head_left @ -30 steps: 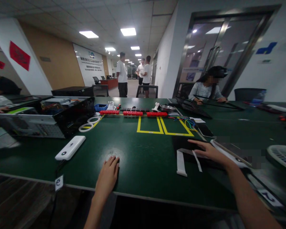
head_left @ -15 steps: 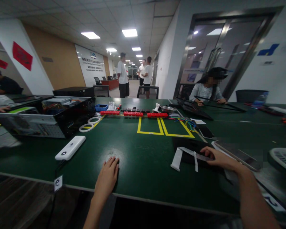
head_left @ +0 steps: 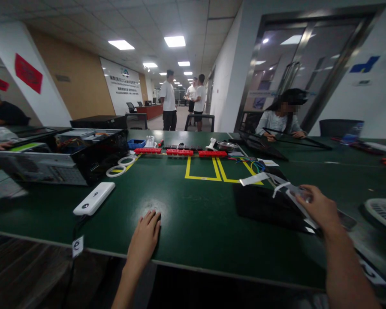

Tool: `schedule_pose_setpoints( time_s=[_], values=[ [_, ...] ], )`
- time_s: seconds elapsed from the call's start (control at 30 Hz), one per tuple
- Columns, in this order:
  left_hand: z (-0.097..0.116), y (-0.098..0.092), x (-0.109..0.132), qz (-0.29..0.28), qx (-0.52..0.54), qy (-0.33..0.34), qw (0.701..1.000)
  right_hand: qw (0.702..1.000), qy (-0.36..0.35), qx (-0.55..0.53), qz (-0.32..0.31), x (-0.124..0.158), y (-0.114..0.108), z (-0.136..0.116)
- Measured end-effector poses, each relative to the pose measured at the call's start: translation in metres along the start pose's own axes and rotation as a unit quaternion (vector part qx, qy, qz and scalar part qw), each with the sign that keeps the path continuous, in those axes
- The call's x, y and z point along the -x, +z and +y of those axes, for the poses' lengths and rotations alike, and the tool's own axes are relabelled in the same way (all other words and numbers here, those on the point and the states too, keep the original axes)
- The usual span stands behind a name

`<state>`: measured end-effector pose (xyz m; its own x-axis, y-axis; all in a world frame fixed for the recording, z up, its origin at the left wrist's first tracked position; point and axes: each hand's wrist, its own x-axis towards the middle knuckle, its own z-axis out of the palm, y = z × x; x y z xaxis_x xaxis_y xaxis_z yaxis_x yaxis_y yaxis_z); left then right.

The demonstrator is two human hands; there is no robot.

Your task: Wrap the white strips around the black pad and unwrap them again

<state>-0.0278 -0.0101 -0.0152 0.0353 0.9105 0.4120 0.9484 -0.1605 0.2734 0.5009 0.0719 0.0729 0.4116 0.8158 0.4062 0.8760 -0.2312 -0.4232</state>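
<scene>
The flat panel with its trailing white ribbon strips sits right of centre in the frame, partly over the black mat. My right hand has its grip closed on the panel's near edge, lifting the strips clear of the tabletop. I'd judge it best to keep the panel level so the ribbons don't snag the coloured wires above. My left hand lies flat and released at lower centre
</scene>
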Motion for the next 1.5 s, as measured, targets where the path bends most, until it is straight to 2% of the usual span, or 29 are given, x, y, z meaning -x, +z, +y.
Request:
schedule_pose_setpoints(
  time_s=[0.13, 0.23, 0.3, 0.37, 0.43, 0.53, 0.6, 0.7, 0.83, 1.33, 1.5],
  values=[
    [0.001, -0.001, 0.0, 0.002, 0.001, -0.002, 1.0, 0.989, -0.061, 0.058, 0.125, 0.001, 0.003, 0.001],
    [0.001, -0.002, 0.0, -0.003, -0.004, -0.001, 1.0, 0.984, -0.084, 0.043, 0.153, 0.002, 0.004, -0.006],
    [0.002, -0.002, 0.0, -0.003, -0.006, -0.001, 1.0, 0.985, -0.105, 0.025, 0.133, 0.004, 0.007, -0.013],
    [0.002, -0.003, 0.0, -0.003, -0.008, -0.001, 1.0, 0.986, -0.142, 0.011, 0.087, 0.007, 0.015, -0.021],
    [0.003, -0.003, 0.0, -0.002, -0.007, -0.002, 1.0, 0.982, -0.187, 0.013, 0.001, 0.011, 0.028, -0.027],
    [0.002, -0.002, 0.0, 0.002, 0.0, 0.0, 1.0, 0.957, -0.236, 0.069, -0.152, 0.018, 0.052, -0.032],
    [0.001, -0.001, 0.001, 0.003, 0.002, -0.001, 1.0, 0.942, -0.245, 0.116, -0.2, 0.022, 0.064, -0.034],
    [-0.001, 0.001, 0.0, 0.002, -0.001, -0.003, 1.0, 0.935, -0.248, 0.153, -0.201, 0.027, 0.068, -0.039],
    [0.0, 0.002, 0.0, 0.003, -0.002, -0.001, 1.0, 0.924, -0.253, 0.189, -0.214, 0.037, 0.061, -0.058],
    [0.003, -0.001, 0.001, 0.004, -0.007, 0.004, 1.0, 0.879, -0.382, 0.174, -0.227, 0.111, 0.065, -0.174],
    [0.003, -0.002, 0.002, 0.005, -0.013, 0.011, 1.0, 0.875, -0.395, 0.146, -0.24, 0.13, 0.071, -0.204]
  ],
)
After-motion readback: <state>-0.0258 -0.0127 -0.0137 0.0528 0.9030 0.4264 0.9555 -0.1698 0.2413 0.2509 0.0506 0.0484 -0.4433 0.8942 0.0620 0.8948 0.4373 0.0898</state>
